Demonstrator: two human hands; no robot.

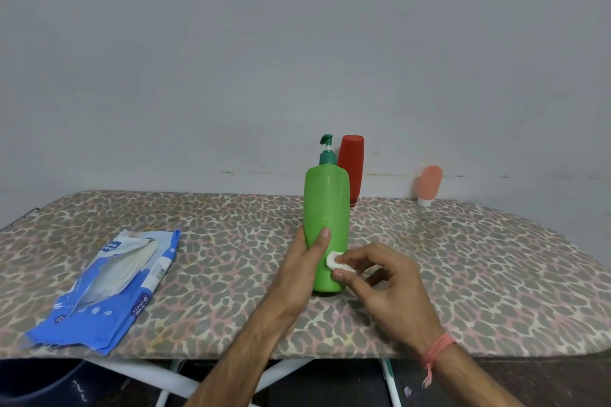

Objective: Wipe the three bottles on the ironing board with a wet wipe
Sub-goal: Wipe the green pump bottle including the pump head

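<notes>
A tall green pump bottle (pixel 327 201) stands upright near the middle of the leopard-print ironing board (pixel 231 241). My left hand (pixel 302 269) wraps its lower left side, thumb across the front. My right hand (pixel 386 277) pinches a small folded white wet wipe (pixel 335 261) and presses it against the bottle's lower front. Behind the green bottle a red bottle (pixel 352 168) stands cap-down by the wall. Further right, a small peach tube (pixel 429 183) rests on its white cap against the wall.
A blue and white wet-wipe pack (pixel 109 291) lies open on the board's left part. The grey wall (pixel 297 43) runs right behind the board. White board legs (pixel 178 380) and dark floor show below the near edge.
</notes>
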